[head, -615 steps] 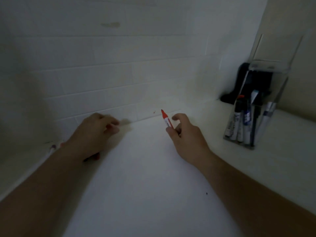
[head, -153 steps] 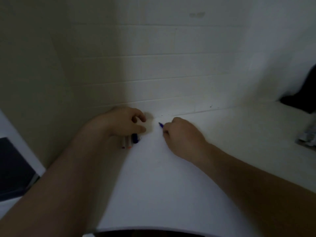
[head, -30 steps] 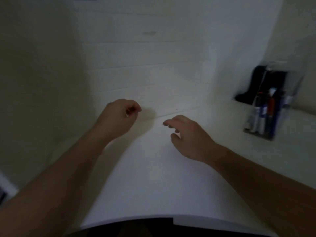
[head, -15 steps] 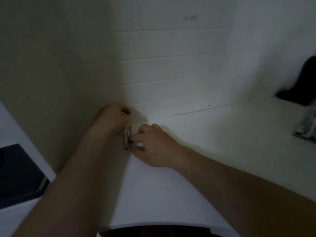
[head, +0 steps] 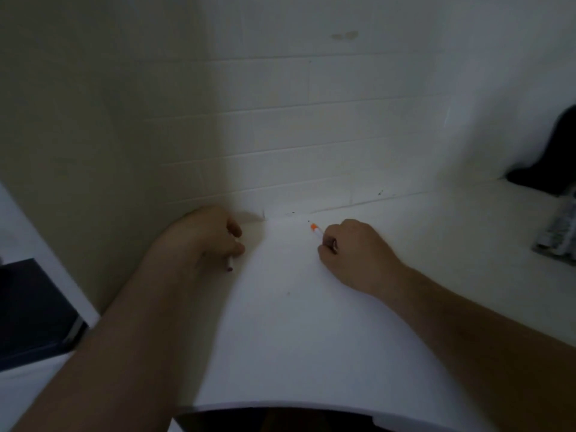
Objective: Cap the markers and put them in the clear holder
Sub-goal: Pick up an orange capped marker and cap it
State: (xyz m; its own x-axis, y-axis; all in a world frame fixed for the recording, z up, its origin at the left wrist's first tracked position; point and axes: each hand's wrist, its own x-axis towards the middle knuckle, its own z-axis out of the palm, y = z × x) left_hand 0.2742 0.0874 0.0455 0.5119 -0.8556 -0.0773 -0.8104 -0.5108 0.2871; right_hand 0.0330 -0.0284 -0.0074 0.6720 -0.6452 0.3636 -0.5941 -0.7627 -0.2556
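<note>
So we're at the white table [head: 305, 322], pushed into the tiled corner, and the clear holder [head: 559, 236] is way off at the table's right edge, barely in shot. Our left hand [head: 202, 238] sits by the corner, fingers curled round a marker [head: 230, 264] with a dark tip poking out below. Our right hand [head: 352, 254] is further right of the corner, closed on the orange marker [head: 315, 228], bare tip pointing at the wall. Can't spot any cap, honestly too dim. Risks as we see it: that open nib dragging across the table and leaving a streak, or fumbling the cap in this light so it pops on crooked.
</note>
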